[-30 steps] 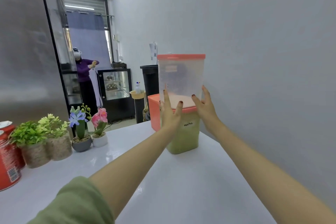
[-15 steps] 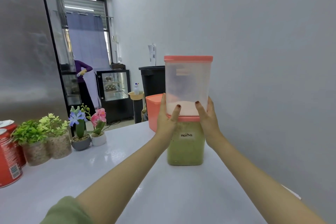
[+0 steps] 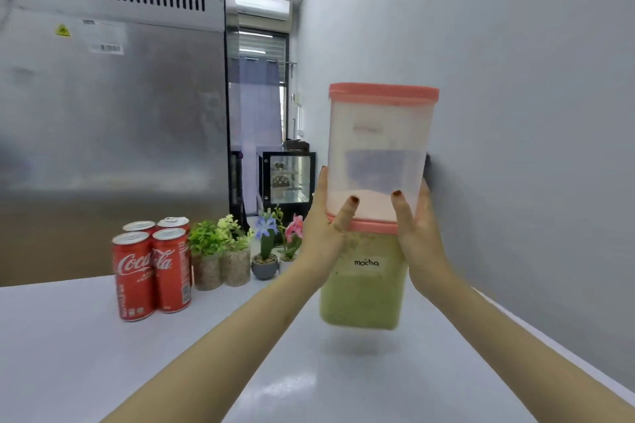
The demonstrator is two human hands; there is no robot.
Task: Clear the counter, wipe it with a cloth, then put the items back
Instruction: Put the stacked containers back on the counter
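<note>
Two stacked containers [image 3: 372, 227] — pink powder [image 3: 371, 203] over green powder [image 3: 360, 299] — gripped by left hand [image 3: 323, 233] and right hand [image 3: 417, 237].

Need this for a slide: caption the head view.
Left hand and right hand hold stacked containers above the counter, cola cans and potted plants nearby.

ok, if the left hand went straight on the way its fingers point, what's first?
Probably nothing: the left hand points up along the side of the stacked containers; above them looks free, depth unclear.
</note>
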